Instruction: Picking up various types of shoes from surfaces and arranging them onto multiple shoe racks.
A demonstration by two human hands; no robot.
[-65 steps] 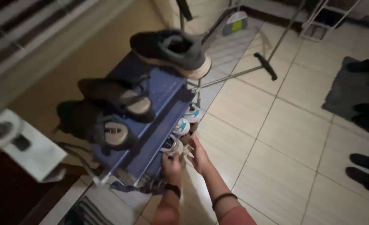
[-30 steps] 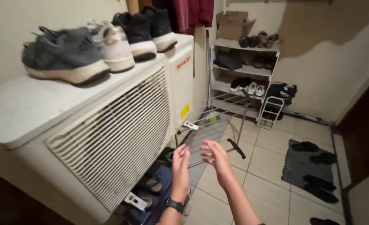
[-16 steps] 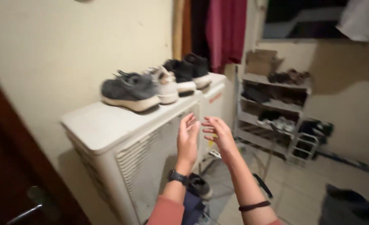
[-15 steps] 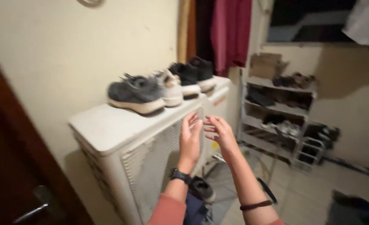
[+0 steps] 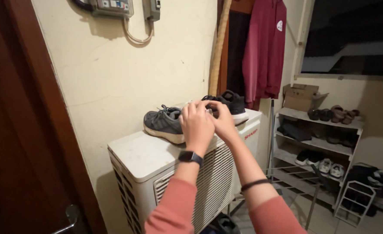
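A white outdoor air-conditioner unit (image 5: 143,156) stands against the wall with shoes lined up on its top. A grey sneaker (image 5: 162,122) lies nearest me and black shoes (image 5: 235,104) sit at the far end. Between them is a pale shoe, almost wholly hidden by my hands. My left hand (image 5: 196,125), a watch on its wrist, curls over that shoe from the near side. My right hand (image 5: 221,118) closes on it from the right, touching the left hand.
A dark wooden door (image 5: 22,130) with a handle (image 5: 70,216) fills the left. A red garment (image 5: 265,52) hangs on the wall. A shoe rack (image 5: 317,143) with a cardboard box (image 5: 302,96) stands at the right, a wire drying rack (image 5: 295,180) before it.
I have risen from the low blue shoe rack and my view lifted. Both hands, open in the air half a second ago, have moved up onto the shoes on the unit.
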